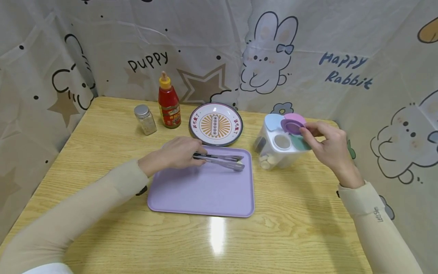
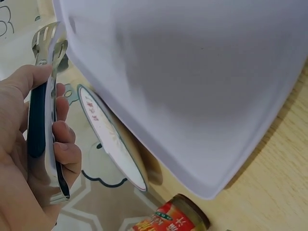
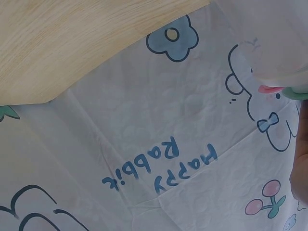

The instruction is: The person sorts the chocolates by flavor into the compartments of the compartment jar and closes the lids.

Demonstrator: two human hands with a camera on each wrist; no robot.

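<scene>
Meanwhile — left hand on tongs — right hand at purple lid

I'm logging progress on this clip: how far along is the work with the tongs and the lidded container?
Early. Done: the purple lid flap stands open on the clear container. In hand: the left hand grips the tongs over the purple tray, and the right hand pinches the flap. Left: the pale pieces are inside the container; the plate holds nothing.

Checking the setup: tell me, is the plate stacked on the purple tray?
No, the plate sits on the table behind the purple tray.
</scene>
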